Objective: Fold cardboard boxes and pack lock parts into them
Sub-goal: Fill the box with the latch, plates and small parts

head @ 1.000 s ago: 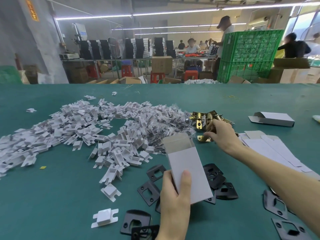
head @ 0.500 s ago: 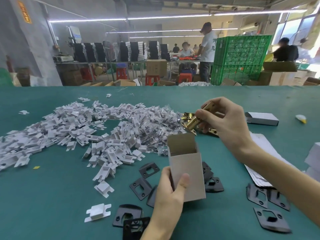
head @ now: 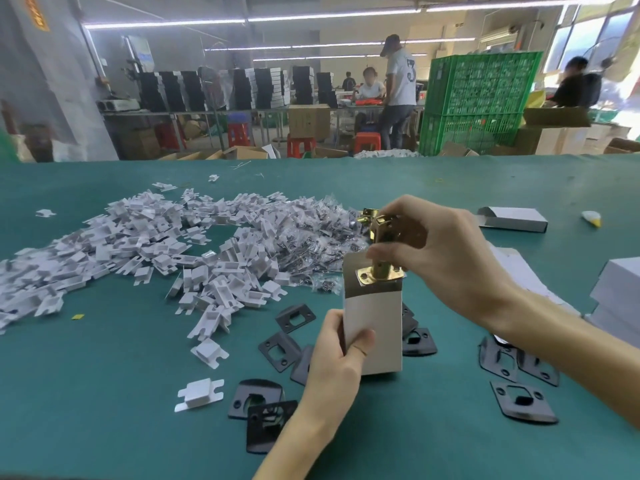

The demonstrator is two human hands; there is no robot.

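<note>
My left hand (head: 337,368) grips a small white cardboard box (head: 375,327) upright above the green table, its top flap open and brown inside. My right hand (head: 440,251) pinches a brass lock latch (head: 379,261) from above, its face plate at the box's open mouth. More brass latches (head: 369,216) lie just behind it. Black strike plates (head: 278,351) are scattered around the box on both sides.
A wide heap of white plastic parts (head: 138,247) and small bagged screws (head: 311,244) covers the table's left and middle. A folded white box (head: 512,219) lies at the right, flat box blanks (head: 519,271) beside my forearm, stacked boxes (head: 616,292) at the right edge.
My right hand picked a brass latch from the pile, lifted it and brought it down to the box's open top. My left hand tilted the box more upright.
</note>
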